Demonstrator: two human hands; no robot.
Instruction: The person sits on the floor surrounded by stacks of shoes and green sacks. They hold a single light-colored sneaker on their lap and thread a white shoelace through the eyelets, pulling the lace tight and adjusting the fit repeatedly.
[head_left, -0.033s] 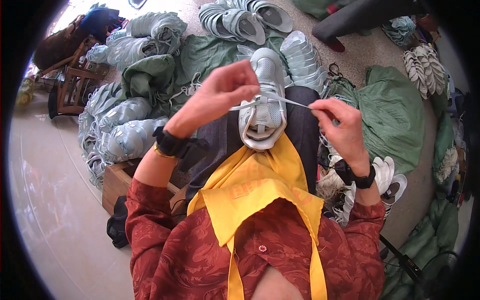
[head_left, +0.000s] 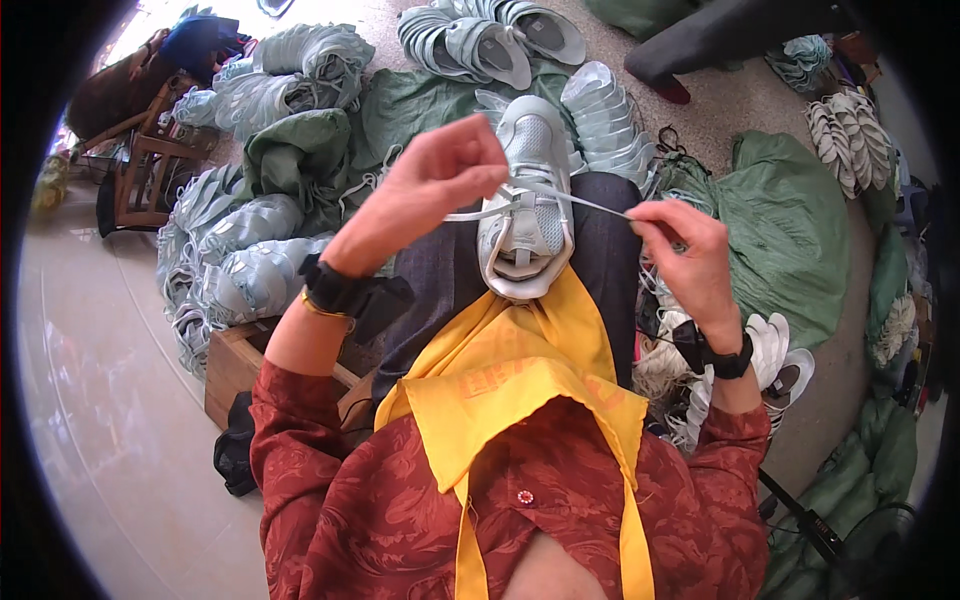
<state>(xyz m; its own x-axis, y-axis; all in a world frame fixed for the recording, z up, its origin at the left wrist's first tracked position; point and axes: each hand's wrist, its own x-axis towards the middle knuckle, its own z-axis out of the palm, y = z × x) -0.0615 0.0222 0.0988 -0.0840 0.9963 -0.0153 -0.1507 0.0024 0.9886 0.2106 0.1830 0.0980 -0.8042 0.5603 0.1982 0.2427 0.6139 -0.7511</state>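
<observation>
A pale grey-blue sneaker point(head_left: 526, 235) rests on my lap between my thighs, its toe pointing away from me and its heel opening toward my yellow apron point(head_left: 520, 370). A flat, light shoelace point(head_left: 585, 203) crosses over its tongue and stretches taut between my hands. My left hand point(head_left: 452, 165), left of the shoe, is closed in a pinch on the lace. To the right of the shoe, my right hand point(head_left: 685, 245) pinches the lace's other end between thumb and fingertips. Both hands hover slightly above the sneaker.
Stacked light-blue shoe uppers point(head_left: 255, 260) lie at left, more uppers point(head_left: 490, 45) at the far side. A green sack point(head_left: 785, 240) and white shoe parts point(head_left: 790, 360) are at right. A wooden box point(head_left: 235, 375) stands by my left side. Another person's leg point(head_left: 700, 50) reaches in at far right.
My hands have moved slightly apart, the left one a little to the left and the right one a little to the right, drawing out the lace. The sneaker stays in place.
</observation>
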